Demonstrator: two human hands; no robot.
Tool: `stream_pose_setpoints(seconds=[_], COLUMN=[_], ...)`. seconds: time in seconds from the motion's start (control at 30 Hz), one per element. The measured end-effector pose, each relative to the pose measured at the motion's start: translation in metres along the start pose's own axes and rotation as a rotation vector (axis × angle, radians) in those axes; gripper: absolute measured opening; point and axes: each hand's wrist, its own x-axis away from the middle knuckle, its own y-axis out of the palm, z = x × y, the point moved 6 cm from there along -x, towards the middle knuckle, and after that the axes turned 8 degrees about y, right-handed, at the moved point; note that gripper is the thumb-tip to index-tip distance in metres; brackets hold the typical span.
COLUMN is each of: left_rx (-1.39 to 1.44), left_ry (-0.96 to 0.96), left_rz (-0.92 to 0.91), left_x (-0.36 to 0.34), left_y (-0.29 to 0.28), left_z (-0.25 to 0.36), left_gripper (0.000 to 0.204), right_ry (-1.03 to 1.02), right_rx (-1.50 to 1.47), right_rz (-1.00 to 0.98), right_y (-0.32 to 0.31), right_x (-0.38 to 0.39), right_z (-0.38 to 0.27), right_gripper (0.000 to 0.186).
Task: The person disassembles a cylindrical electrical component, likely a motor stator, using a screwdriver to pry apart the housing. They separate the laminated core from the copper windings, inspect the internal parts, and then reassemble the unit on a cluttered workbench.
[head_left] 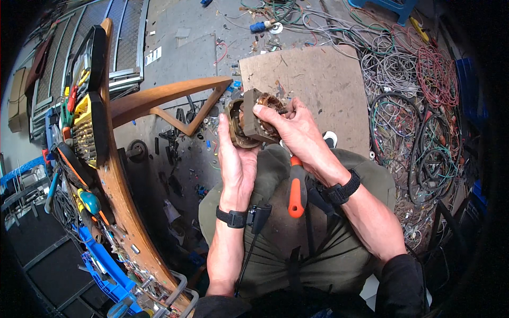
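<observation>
Before my lap, my left hand (236,169) cups a round, brownish metal motor housing (233,124), its thumb along the outer side. My right hand (297,130) is closed on a motor stator (255,119), a squarish block with copper windings, thumb on top and fingers at the far side. The stator is against the housing's open side; how far inside it sits is hidden. Below my right hand is a screwdriver (296,191) with an orange and grey handle pointing toward me. Its tip is hidden, and whether my right fingers grip it I cannot tell.
A wooden bench edge (124,212) curves along my left, bearing a yellow bit case (87,124), pliers and loose hardware. Beyond my hands a cardboard sheet (318,79) covers the floor. Tangled cables (392,63) and scraps pile up at right. A blue tray (108,275) stands lower left.
</observation>
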Motion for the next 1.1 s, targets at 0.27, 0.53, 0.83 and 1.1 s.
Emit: stream_pose_setpoints(seconds=[0.27, 0.53, 0.83, 1.1], left_rx=[-0.009, -0.081, -0.041, -0.041], left_ry=[0.004, -0.025, -0.005, -0.032], left_rz=[0.002, 0.018, 0.046, 0.01], left_x=[0.002, 0.002, 0.003, 0.002], left_y=[0.002, -0.003, -0.004, -0.004], left_z=[0.001, 0.0, 0.003, 0.002], left_gripper=[0.064, 0.06, 0.06, 0.061], right_ry=[-0.055, 0.132, 0.096, 0.08], right_rx=[-0.114, 0.024, 0.042, 0.025], right_rz=[-0.022, 0.019, 0.032, 0.002], right_y=[0.005, -0.003, 0.004, 0.003], right_x=[0.007, 0.01, 0.009, 0.001], right_z=[-0.01, -0.009, -0.009, -0.002], right_gripper=[0.083, 0.079, 0.075, 0.082])
